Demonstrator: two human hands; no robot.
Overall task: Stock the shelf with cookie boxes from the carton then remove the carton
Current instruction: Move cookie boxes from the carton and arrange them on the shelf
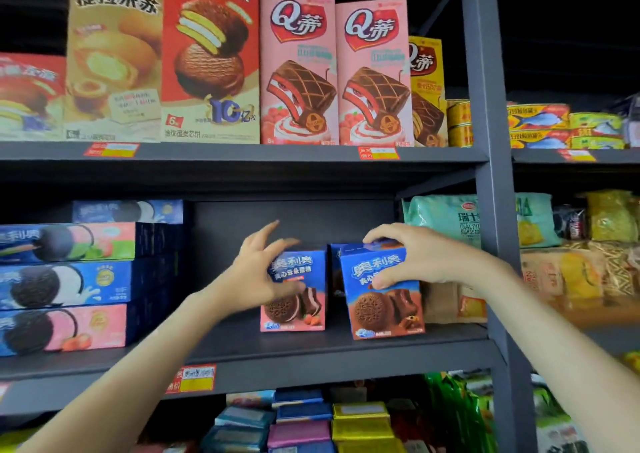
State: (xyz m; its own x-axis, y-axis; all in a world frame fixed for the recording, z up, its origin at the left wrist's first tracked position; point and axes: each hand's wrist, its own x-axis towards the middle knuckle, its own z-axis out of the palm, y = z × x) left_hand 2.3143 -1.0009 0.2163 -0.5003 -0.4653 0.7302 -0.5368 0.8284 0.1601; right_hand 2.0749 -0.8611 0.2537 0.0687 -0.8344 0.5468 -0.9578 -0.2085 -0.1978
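Note:
Two small blue cookie boxes stand upright on the dark middle shelf (228,345). The strawberry cookie box (301,310) stands on the left and the chocolate cookie box (384,310) on the right, slightly nearer to me. My left hand (256,272) is at the strawberry box's upper left corner, fingers spread and thumb lying across its front. My right hand (415,258) grips the chocolate box, fingers curled over its top and thumb on its front. Another blue box (334,265) shows partly behind the two. The carton is not in view.
Flat blue and pink cookie boxes (69,286) are stacked at the shelf's left end. Bagged snacks (446,220) fill the right end, beside a grey upright post (491,175). Tall pie boxes (298,72) line the shelf above, and packets (301,425) fill the one below.

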